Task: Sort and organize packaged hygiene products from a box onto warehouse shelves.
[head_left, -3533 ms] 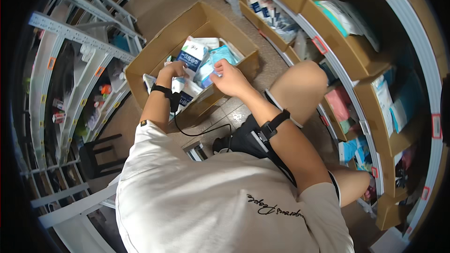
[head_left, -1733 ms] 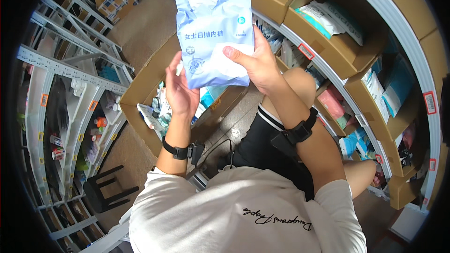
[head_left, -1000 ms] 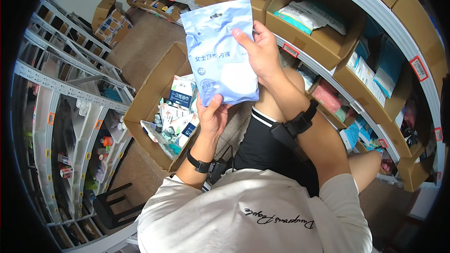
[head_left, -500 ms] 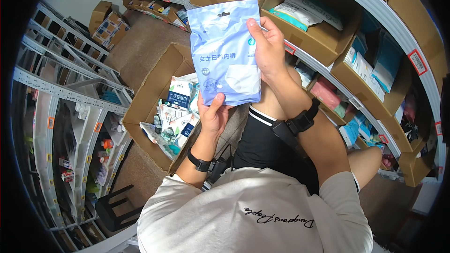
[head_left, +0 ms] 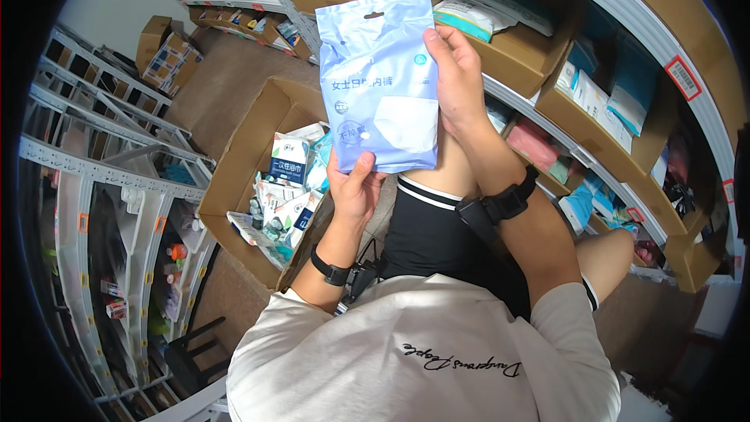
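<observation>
A light-purple plastic pack of underwear [head_left: 367,101] is held up before me, its printed front facing me and its hang hole at the top. My right hand [head_left: 459,78] grips its upper right edge, thumb on the front. At the lower left corner my left hand [head_left: 355,189] pinches the pack, thumb in front; the fingers behind are mostly hidden. Below and left of the pack stands an open cardboard box [head_left: 228,173] with several white, blue and teal packets [head_left: 287,202] in it.
Curved shelves at the right hold cardboard bins [head_left: 508,59] of soft packs, including a pink pack [head_left: 531,144]. White metal racks [head_left: 101,162] with small goods stand left. A black stool [head_left: 191,359] sits low left; another carton [head_left: 168,59] lies far left.
The pack stays in both hands, its top now slightly higher in the view. The shelves and the box have shifted slightly left in the picture as the view turned.
</observation>
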Action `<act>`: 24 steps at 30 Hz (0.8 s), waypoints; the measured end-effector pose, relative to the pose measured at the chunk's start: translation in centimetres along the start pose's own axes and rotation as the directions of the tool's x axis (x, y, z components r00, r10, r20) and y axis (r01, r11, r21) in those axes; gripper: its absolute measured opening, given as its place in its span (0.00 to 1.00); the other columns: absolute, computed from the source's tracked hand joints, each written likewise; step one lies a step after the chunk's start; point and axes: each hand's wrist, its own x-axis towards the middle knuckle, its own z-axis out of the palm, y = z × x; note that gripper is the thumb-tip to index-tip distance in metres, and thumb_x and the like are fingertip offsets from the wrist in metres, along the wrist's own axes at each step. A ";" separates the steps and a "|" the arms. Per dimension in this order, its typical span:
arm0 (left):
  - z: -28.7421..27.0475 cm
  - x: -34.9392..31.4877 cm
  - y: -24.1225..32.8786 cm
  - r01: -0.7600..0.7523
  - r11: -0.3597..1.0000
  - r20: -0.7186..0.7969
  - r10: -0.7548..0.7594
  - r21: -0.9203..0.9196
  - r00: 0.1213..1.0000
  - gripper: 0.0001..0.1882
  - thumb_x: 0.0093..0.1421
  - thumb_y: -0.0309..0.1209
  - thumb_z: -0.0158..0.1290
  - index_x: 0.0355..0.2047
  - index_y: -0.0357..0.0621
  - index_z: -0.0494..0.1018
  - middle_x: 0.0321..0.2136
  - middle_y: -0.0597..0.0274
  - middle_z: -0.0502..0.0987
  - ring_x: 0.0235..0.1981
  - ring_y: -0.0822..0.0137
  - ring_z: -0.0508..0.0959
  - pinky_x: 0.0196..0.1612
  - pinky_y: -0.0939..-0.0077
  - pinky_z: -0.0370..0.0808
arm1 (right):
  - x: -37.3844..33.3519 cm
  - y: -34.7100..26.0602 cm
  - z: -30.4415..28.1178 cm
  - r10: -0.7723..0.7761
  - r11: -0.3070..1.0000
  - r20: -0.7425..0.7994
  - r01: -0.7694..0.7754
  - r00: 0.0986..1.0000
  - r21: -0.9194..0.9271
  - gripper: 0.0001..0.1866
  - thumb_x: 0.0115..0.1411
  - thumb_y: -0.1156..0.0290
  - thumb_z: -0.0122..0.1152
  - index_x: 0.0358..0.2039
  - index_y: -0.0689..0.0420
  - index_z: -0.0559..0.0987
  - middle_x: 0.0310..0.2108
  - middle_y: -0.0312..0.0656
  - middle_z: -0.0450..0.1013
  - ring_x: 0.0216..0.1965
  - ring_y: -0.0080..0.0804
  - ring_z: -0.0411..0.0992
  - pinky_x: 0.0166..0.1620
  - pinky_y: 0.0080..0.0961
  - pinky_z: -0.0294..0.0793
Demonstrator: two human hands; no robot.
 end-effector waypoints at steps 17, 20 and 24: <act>3.2 2.5 -2.1 0.061 0.994 0.113 -0.071 0.087 0.991 0.27 0.63 0.31 0.56 0.59 0.39 0.60 0.50 0.51 0.73 0.48 0.58 0.79 0.44 0.60 0.84 | -5.8 -2.8 -5.5 0.019 0.983 0.235 0.025 0.972 -0.182 0.35 0.59 0.65 0.68 0.59 0.66 0.61 0.49 0.49 0.72 0.51 0.30 0.71 0.53 0.27 0.71; 3.1 4.4 -1.3 0.068 0.965 0.202 -0.121 0.253 0.972 0.31 0.63 0.41 0.54 0.60 0.35 0.60 0.53 0.51 0.72 0.52 0.57 0.76 0.51 0.61 0.78 | -6.1 -2.8 -7.2 0.009 0.978 0.177 0.028 0.984 -0.208 0.35 0.59 0.66 0.69 0.59 0.66 0.62 0.49 0.48 0.73 0.50 0.29 0.71 0.53 0.26 0.71; 4.0 7.9 0.4 0.010 0.909 0.263 -0.131 0.417 0.956 0.33 0.64 0.51 0.52 0.56 0.33 0.65 0.47 0.57 0.75 0.46 0.70 0.74 0.49 0.76 0.70 | -7.0 -3.7 -8.3 -0.002 0.972 0.154 0.038 0.988 -0.230 0.34 0.59 0.66 0.69 0.59 0.65 0.63 0.49 0.47 0.73 0.49 0.28 0.72 0.52 0.25 0.72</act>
